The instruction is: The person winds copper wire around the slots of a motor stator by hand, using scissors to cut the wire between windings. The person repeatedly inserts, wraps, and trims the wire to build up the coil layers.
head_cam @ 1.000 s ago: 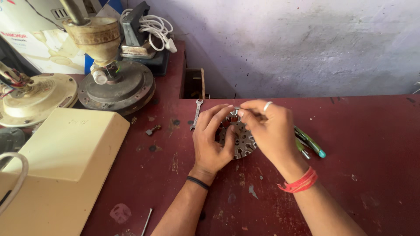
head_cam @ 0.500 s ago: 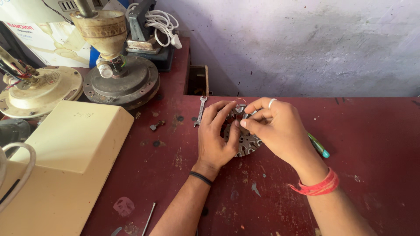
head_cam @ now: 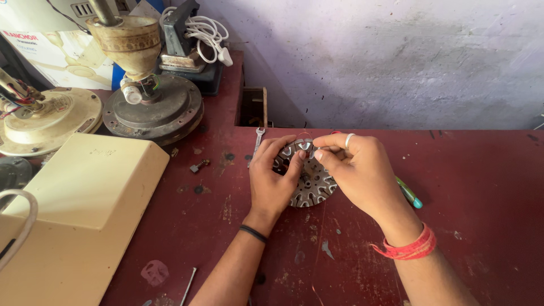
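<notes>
At frame centre: my left hand (head_cam: 272, 178) and right hand (head_cam: 357, 170) meet over the slotted metal core (head_cam: 311, 184), which lies flat on the dark red bench (head_cam: 481, 215).
Left hand: I see its fingers curled over the core's left rim, pressing on it; the thumb rests against the top face.
Right hand: thumb and forefinger pressed together on something small at the core's upper edge; what it is I cannot tell, the piece is hidden.
Doing it well: I judge the left hand should pin the core so it cannot turn, while the right works one slot at a time with a light pinch.
Watch for: fingertips cover the slot, so I would tilt the head forward for a clearer look.
Just right of the core: a green-handled tool (head_cam: 409, 194), partly under my wrist.
Above the left hand: a small spanner (head_cam: 256, 141).
Upper left: a ceiling fan motor (head_cam: 153, 107).
Lower left: a cream housing (head_cam: 79, 209).
</notes>
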